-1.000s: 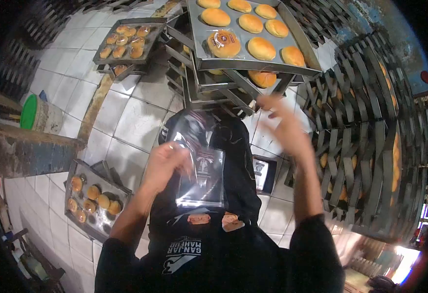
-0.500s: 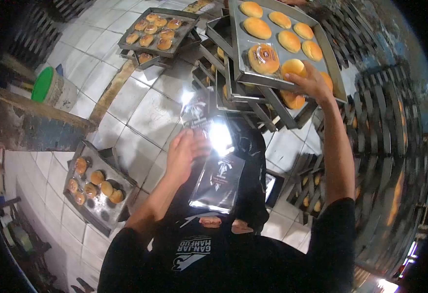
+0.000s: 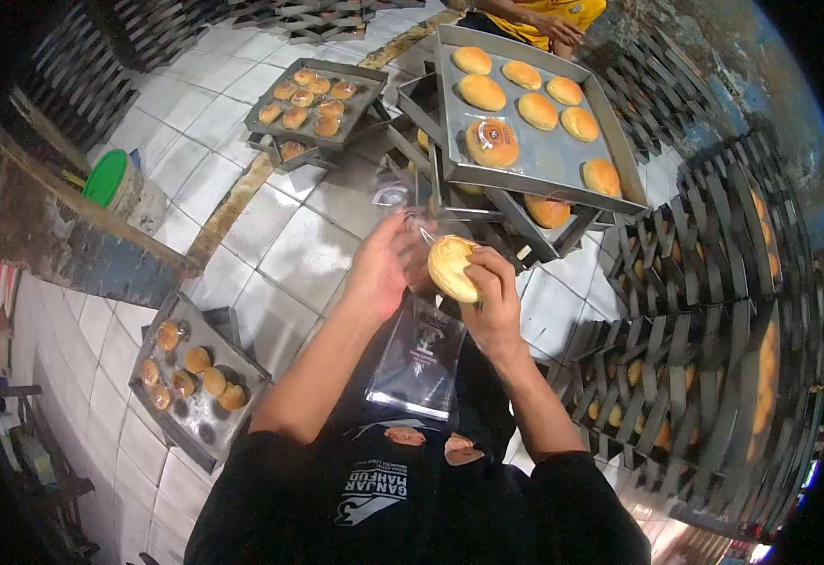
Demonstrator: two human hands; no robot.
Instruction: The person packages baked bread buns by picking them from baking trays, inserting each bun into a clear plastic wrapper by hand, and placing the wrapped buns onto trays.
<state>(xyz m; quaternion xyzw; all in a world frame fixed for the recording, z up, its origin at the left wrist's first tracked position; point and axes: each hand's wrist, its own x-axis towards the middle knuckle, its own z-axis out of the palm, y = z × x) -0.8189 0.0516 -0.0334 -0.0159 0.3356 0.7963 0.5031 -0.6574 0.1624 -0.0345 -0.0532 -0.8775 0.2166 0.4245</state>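
Note:
My right hand [image 3: 494,306] grips a round golden bun [image 3: 451,266] by its edge, its pale, ridged side toward me. Close beside it, my left hand [image 3: 381,268] has its fingers around a clear printed plastic bag [image 3: 395,194] near the bun. Whether the bun touches the bag cannot be made out. More clear printed bags [image 3: 416,363] lie in a stack on my lap. Ahead of my right hand stands a metal tray [image 3: 539,155] of loose buns, one of them a wrapped bun [image 3: 493,143] at its near left.
Beneath the tray are more stacked trays [image 3: 534,221]. Wrapped buns fill another tray [image 3: 360,104] ahead left; a third tray [image 3: 186,400] sits left. Tall tray stacks [image 3: 685,377] flank my right. A green-lidded bucket [image 3: 106,177] stands left. Another person's hand [image 3: 560,30] shows at the top.
My right hand has lifted a bun off the large tray and brought it back to my left hand. My left hand has moved slightly forward with a bag. Another person has come into view.

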